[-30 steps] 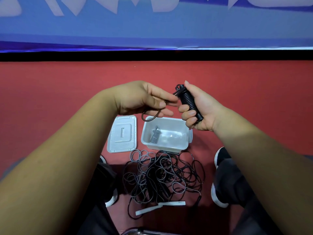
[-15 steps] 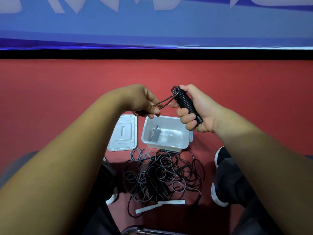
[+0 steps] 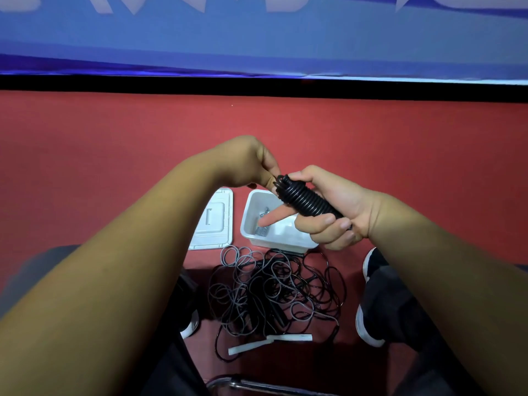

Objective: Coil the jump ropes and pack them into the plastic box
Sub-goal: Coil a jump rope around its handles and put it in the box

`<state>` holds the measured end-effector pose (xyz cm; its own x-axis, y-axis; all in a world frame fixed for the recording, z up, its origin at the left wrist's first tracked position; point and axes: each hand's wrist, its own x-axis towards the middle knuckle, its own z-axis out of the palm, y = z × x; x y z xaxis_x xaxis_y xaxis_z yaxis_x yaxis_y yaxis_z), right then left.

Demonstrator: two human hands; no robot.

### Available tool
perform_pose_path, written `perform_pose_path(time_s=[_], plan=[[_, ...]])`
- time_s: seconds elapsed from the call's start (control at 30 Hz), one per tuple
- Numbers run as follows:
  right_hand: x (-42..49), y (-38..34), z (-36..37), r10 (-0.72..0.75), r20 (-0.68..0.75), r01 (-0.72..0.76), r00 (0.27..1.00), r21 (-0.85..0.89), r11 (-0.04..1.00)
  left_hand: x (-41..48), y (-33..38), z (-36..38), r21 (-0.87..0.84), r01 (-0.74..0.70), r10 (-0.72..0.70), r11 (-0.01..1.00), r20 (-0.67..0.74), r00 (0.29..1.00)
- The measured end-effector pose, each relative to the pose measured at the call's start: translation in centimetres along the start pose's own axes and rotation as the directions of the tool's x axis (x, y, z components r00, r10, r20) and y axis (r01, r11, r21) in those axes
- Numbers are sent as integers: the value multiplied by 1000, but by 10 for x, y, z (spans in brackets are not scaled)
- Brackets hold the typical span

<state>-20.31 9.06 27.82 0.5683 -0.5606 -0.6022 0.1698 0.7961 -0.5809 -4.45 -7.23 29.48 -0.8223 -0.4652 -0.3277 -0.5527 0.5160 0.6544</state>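
Observation:
My right hand (image 3: 334, 207) grips a black jump rope wound tightly round its handles (image 3: 305, 200), held in the air above the white plastic box (image 3: 275, 241). Its index finger sticks out straight over the box. My left hand (image 3: 248, 164) pinches the rope's end at the upper tip of the bundle. Inside the box lies a small grey coiled item (image 3: 261, 228), partly hidden by the finger. On the red floor in front of the box sits a tangled pile of grey and black ropes (image 3: 271, 290) with two white handles (image 3: 271, 341).
The box's white lid (image 3: 213, 221) lies flat to the left of the box. My shoes (image 3: 368, 321) and dark trouser legs flank the rope pile. A chrome chair bar (image 3: 257, 384) runs along the bottom edge. A blue wall stands beyond the red floor.
The loose loop between my hands is gone; my left hand has come up to the bundle's tip. The bundle tilted and dropped lower over the box, and my right index finger stretched out.

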Motion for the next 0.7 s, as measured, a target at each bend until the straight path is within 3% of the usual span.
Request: perform_pose_path(time_s=[0.1, 0.3, 0.5, 0.7], plan=[[3, 4, 3, 7, 50, -8, 999, 17, 1000, 1, 2, -1, 15, -69, 69, 997, -20, 997], [14, 11, -3, 1, 22, -1, 1000, -1, 1000, -1, 8, -4, 93, -133, 138, 987, -54, 989], [20, 9, -4, -95, -174, 94, 980, -10, 995, -2, 14, -11, 58, -107, 114, 993, -145, 983], [27, 9, -12, -144, -385, 176, 912, 50, 983, -2, 6, -18, -57, -89, 81, 994, -135, 988]])
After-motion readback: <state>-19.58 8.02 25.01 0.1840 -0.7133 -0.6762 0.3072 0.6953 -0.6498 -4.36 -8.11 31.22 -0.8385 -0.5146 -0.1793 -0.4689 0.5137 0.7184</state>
